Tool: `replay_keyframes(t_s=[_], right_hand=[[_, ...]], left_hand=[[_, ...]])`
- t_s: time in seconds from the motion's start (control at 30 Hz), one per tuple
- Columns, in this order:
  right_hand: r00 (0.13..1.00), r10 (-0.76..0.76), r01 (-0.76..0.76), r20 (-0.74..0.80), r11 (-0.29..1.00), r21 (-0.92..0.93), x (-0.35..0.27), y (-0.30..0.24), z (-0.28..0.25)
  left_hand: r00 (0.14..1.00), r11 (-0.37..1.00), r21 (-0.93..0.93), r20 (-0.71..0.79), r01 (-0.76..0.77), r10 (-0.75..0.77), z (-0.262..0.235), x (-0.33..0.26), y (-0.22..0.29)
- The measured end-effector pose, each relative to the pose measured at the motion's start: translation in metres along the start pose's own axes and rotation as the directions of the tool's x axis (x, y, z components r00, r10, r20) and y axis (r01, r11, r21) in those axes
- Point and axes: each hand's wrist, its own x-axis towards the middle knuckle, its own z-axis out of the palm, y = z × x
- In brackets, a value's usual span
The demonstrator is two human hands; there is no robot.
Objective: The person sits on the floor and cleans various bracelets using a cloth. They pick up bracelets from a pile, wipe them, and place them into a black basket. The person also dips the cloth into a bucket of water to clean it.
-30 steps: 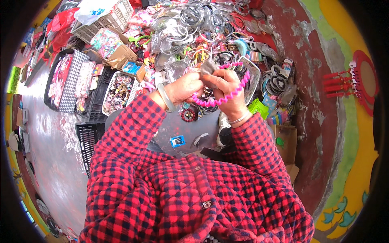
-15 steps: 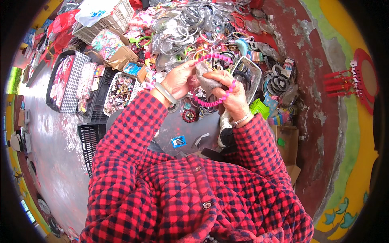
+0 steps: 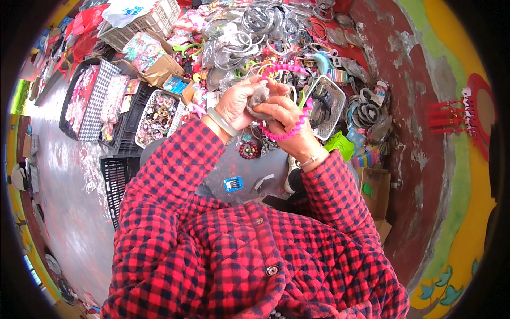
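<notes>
A bright pink headband (image 3: 285,136) with a wavy edge is held up before my chest, its curve partly hidden by my fingers. My left hand (image 3: 237,104) is closed on its left side, thumb and fingers pinched together. My right hand (image 3: 291,123) grips a crumpled grey cloth (image 3: 258,98) and presses it against the headband near the left fingertips. One arm of the headband passes over the back of my right hand. Below the hands, a dark red beaded bracelet (image 3: 248,150) lies on the ground.
Ahead lies a heap of bagged hoops (image 3: 257,21). A white basket (image 3: 330,119) stands right of my hands. To the left are a basket of small hair ties (image 3: 159,114), a black crate (image 3: 114,178) and a cardboard box (image 3: 164,69). A wall (image 3: 409,175) rises at right.
My right hand has moved left with the cloth, up against my left fingers. The headband has turned a little, and its lower part now crosses my right hand.
</notes>
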Motion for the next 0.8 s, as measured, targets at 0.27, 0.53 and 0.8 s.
replay_keyframes(t_s=[0.27,0.53,0.8], right_hand=[[0.96,0.135,-0.21,0.245,0.926,0.315,-0.005,-0.013,-0.011],[0.894,0.109,-0.328,0.435,0.821,0.467,-0.003,-0.018,-0.023],[0.775,0.011,-0.57,0.632,0.446,0.69,-0.004,-0.015,-0.038]], left_hand=[[0.991,0.979,0.152,-0.001,-0.132,0.134,0.008,-0.003,0.026],[0.988,0.94,0.305,0.025,-0.152,0.152,0.018,-0.006,0.037],[0.985,0.949,0.269,0.096,-0.162,0.141,0.025,-0.012,0.039]])
